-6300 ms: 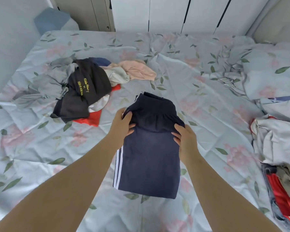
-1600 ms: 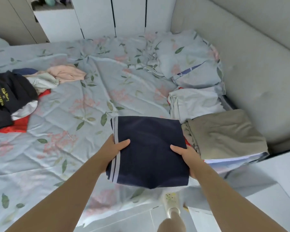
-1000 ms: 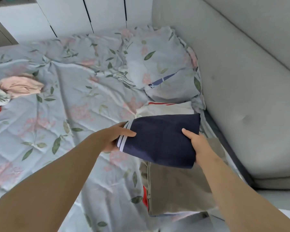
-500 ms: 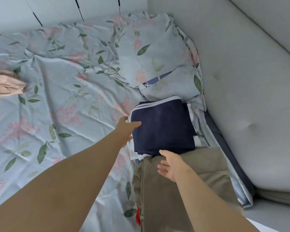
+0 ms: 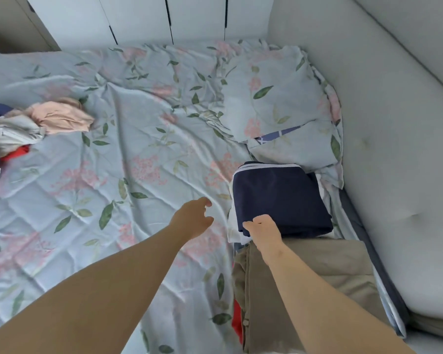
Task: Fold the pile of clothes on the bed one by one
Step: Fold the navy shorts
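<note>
Navy shorts (image 5: 279, 198) lie folded flat on top of a white garment (image 5: 231, 226) at the right side of the bed (image 5: 138, 175), close to the padded headboard (image 5: 394, 162). A folded khaki garment (image 5: 317, 277) lies just nearer me, touching that stack. I judge this piece done.

Right hand (image 5: 262, 227): on the near left corner of the shorts, knuckles up, fingers bent, tips hidden at the cloth edge. I cannot tell whether it pinches the cloth or only presses it.

Left hand (image 5: 193, 217): just left of the stack and apart from it, above the sheet. Fingers loosely curled, nothing in it.

Key relation: the pile of clothes (image 5: 16, 134) not yet folded sits at the far left, well apart from both hands and partly cut off by the frame edge. A pink top (image 5: 62, 118) is its rightmost piece. From the left hand the pile lies leftward and somewhat farther up the bed, across open sheet. The left hand is clearly nearer; the right arm would have to cross over.

My read: the next move is a long leftward reach, left hand leading, with the pink top first in its path. I would probably need to turn left with it.
</note>
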Tool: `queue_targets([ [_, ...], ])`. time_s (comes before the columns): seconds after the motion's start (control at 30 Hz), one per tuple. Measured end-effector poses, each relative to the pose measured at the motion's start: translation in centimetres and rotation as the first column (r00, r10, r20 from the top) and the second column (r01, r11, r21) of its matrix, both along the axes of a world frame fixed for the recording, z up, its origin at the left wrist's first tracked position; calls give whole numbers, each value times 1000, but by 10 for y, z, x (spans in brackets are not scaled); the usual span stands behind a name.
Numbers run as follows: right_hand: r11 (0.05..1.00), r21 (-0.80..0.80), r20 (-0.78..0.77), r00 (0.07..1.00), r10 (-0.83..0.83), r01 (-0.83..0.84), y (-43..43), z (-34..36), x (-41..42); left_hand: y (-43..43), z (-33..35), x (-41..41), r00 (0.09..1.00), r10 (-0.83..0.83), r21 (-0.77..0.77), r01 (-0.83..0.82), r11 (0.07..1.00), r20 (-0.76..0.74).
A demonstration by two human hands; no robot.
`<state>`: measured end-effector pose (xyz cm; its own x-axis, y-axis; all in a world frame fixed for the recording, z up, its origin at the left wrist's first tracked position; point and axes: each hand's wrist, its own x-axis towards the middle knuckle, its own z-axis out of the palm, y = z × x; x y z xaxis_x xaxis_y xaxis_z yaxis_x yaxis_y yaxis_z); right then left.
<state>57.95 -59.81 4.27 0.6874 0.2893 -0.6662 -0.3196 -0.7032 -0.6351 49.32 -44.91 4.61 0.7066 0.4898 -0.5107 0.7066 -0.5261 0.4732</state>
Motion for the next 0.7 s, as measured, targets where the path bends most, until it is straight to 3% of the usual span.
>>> queue_targets([
  [0.17,953,-99,99,951,294,-285,50,28,-58,42,22,-76,997,-64,143,68,987,-32],
  [0.37,837,-224,209,814,542,-499,125,54,-163,110,46,-195,998,-67,241,69,968,-17],
  [0.7,741,-266,293,681,672,-617,216,73,-324,204,72,-376,998,-40,359,58,932,-58],
])
